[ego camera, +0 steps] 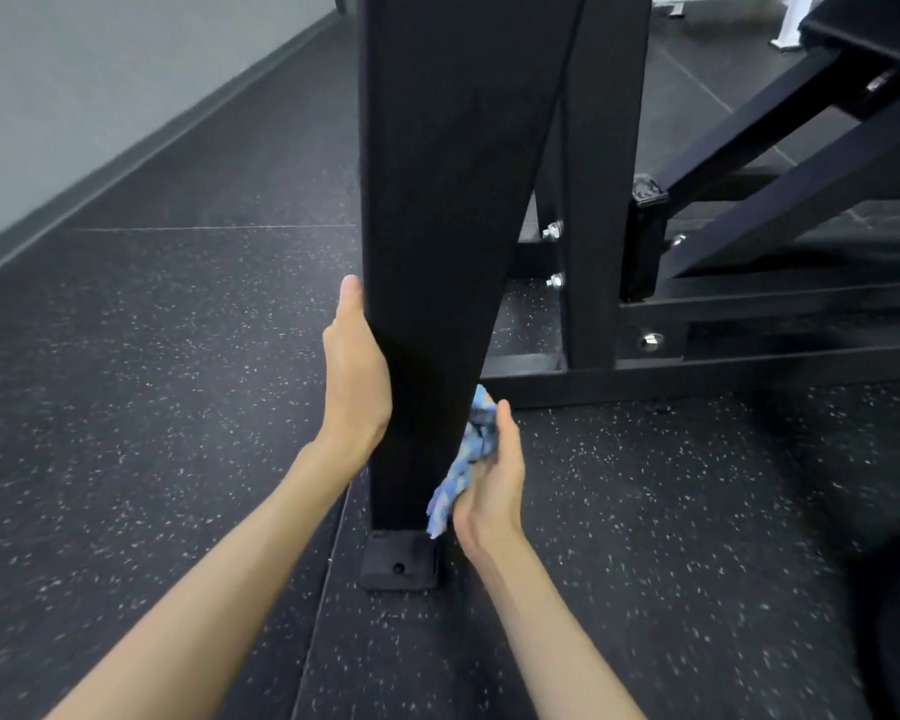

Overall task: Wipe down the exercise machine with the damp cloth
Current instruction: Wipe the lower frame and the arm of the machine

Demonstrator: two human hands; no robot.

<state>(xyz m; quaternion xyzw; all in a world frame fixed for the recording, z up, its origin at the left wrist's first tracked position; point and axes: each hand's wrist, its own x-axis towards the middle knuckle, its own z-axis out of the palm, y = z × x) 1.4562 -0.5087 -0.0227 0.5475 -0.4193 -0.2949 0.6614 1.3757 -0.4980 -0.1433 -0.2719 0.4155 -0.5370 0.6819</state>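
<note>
A black upright post (pixel 437 226) of the exercise machine rises from a bolted foot plate (pixel 400 563) on the floor. My left hand (pixel 357 376) lies flat against the post's left side, its thumb along the front edge; the fingers are hidden behind the post. My right hand (pixel 489 480) holds a bunched blue and white cloth (pixel 463 459) and presses it against the post's right side, low down near the foot.
More black frame bars (pixel 723 350) with silver bolts run off to the right along the floor, and slanted struts (pixel 780 163) rise behind them. Speckled black rubber flooring (pixel 152 407) surrounds the post. A grey wall (pixel 74 96) runs along the left.
</note>
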